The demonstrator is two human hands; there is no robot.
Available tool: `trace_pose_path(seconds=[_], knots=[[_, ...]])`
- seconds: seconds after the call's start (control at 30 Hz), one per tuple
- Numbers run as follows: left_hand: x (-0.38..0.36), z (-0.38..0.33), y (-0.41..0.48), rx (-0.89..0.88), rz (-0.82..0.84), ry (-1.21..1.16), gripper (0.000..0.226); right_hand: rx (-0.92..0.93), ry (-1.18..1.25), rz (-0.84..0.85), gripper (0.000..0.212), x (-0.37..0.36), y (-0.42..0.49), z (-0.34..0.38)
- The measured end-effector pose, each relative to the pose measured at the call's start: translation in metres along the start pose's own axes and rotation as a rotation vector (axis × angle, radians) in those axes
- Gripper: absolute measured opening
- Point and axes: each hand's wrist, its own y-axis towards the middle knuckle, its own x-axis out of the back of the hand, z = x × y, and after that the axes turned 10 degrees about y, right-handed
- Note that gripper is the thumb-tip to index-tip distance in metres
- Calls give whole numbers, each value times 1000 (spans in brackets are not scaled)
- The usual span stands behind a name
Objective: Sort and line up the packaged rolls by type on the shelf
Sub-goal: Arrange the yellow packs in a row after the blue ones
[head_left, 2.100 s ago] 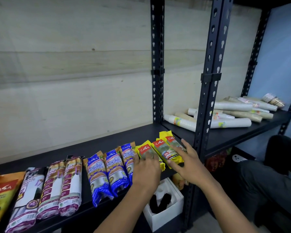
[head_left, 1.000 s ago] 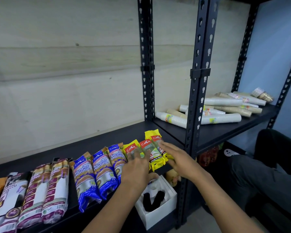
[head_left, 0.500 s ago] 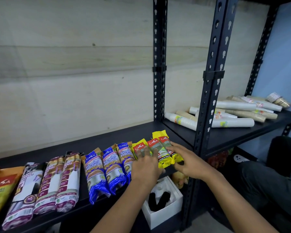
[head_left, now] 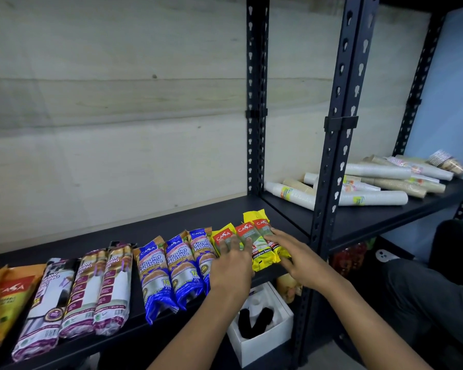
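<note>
Packaged rolls lie side by side along the black shelf. From the left come orange packs, three purple-and-white rolls, three blue rolls and three yellow rolls with red labels. My left hand lies flat with straight fingers on the leftmost yellow rolls. My right hand rests with straight fingers on the rightmost yellow roll, against its right side. The near ends of the yellow rolls are partly hidden under both hands.
A black perforated upright stands just right of my right hand. Beyond it a second shelf carries sleeves of paper cups. Below, an open white box holds a black item.
The three yellow rolls have closed up into a tighter, straighter group. Both hands shifted a little forward over them, and the right hand moved in from their right side.
</note>
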Motion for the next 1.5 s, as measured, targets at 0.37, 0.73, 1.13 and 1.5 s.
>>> trace_pose_path(seconds=[0.37, 0.73, 1.13, 1.5], knots=[[15, 36, -51, -133, -428, -230, 61, 70, 72, -195, 79, -4, -19, 58], [10, 148, -104, 68, -179, -190, 87, -112, -177, -97, 71, -2, 6, 61], [1, 144, -97, -47, 4, -136, 80, -101, -142, 183, 67, -10, 19, 56], [-3, 138, -95, -51, 3, -111, 64, -52, -176, 141, 65, -28, 12, 64]])
